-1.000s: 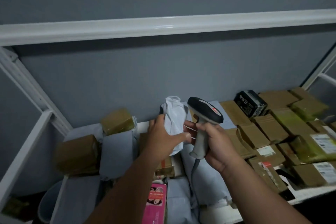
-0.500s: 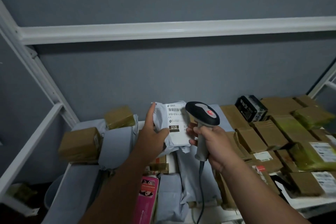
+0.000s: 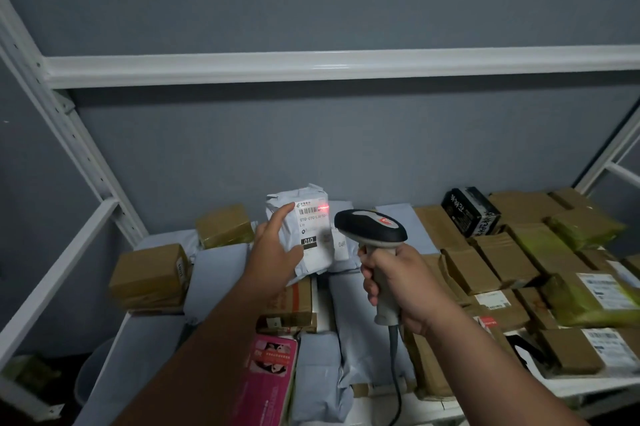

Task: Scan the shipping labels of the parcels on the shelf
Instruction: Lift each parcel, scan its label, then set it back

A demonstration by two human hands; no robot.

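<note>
My left hand [image 3: 277, 245] holds a white poly-bag parcel [image 3: 311, 259] upright above the shelf, its shipping label [image 3: 313, 221] facing me. A red scan spot glows on the barcode at the label's top right. My right hand [image 3: 394, 287] grips the handle of a grey and black barcode scanner [image 3: 370, 226], whose head points at the label from just right of the parcel. The scanner's cable hangs down past my wrist.
The white metal shelf [image 3: 588, 387] is packed with parcels: brown cardboard boxes [image 3: 485, 263] on the right, grey poly bags [image 3: 214, 273] in the middle, a pink box [image 3: 273, 360] near the front, a black box [image 3: 471, 211] at the back. A white upper rail [image 3: 346, 65] crosses overhead.
My left hand turned the white parcel so its label faces me and raised it a little. The scanner swung toward it, and a red light now shows on the barcode.
</note>
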